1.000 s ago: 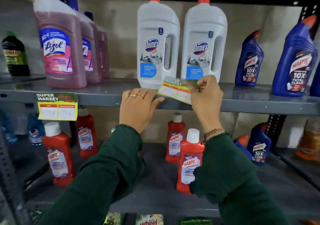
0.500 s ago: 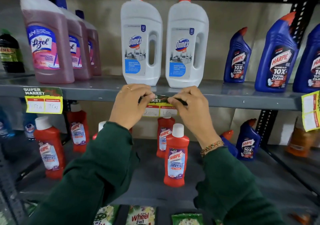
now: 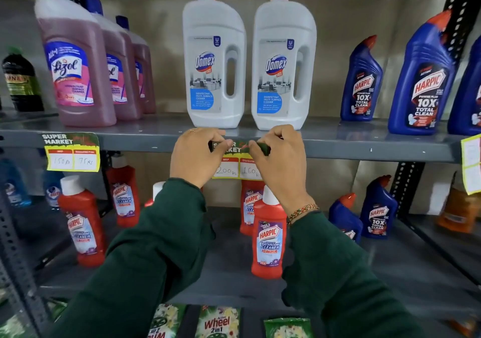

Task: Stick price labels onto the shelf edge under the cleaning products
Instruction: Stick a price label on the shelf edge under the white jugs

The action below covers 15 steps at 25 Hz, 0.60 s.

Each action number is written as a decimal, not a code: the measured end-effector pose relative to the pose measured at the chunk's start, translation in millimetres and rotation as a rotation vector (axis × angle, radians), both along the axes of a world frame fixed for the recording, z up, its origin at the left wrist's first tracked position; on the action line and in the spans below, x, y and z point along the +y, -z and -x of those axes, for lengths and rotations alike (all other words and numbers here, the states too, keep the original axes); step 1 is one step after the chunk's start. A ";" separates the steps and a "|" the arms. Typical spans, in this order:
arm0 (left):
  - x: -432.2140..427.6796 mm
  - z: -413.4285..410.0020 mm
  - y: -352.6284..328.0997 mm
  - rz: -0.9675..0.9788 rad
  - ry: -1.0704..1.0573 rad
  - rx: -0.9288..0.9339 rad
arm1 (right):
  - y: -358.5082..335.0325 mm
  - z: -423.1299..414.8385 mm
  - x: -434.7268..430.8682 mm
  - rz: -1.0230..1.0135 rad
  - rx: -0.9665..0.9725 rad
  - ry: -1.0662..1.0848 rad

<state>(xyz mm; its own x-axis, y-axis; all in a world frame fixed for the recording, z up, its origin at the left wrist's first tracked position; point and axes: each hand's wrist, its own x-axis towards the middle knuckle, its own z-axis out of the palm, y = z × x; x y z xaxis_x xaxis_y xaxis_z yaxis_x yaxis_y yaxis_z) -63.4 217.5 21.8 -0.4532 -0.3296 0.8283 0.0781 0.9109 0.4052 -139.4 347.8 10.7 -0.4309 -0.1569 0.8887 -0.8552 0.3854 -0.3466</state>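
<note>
A yellow price label (image 3: 235, 167) with a green "Super Market" header hangs flat against the grey shelf edge (image 3: 364, 151), just below two white Domex bottles (image 3: 213, 64). My left hand (image 3: 194, 155) pinches the label's top left corner against the edge. The top right corner is pinched the same way by my right hand (image 3: 281, 160). The hands hide the label's upper corners; handwritten prices show in its lower half.
A second price label (image 3: 71, 153) is stuck to the edge under the pink Lizol bottles (image 3: 75, 72). Another label (image 3: 471, 163) hangs at the far right under the blue Harpic bottles (image 3: 421, 82). Red Harpic bottles (image 3: 268, 233) stand on the lower shelf.
My right hand brought the label down from in front of the Domex bottles to the shelf edge. My left hand joined it, and both now press its top corners.
</note>
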 end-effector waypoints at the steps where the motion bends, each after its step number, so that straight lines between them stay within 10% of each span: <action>1: -0.8 1.5 -1.7 -0.015 -0.001 0.012 | -1.5 0.0 -1.9 0.009 -0.003 0.019; 15: -6.0 24.2 17.8 0.255 -0.193 0.056 | -5.7 5.8 -14.9 0.085 -0.087 0.130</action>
<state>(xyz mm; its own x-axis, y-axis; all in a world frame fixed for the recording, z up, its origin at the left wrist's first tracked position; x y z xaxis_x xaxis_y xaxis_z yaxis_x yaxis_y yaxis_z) -87.6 211.5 4.0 -0.3538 -0.1833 0.9172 -0.0900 0.9827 0.1617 -145.3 332.9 16.4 -0.5180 -0.0207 0.8551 -0.7658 0.4566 -0.4529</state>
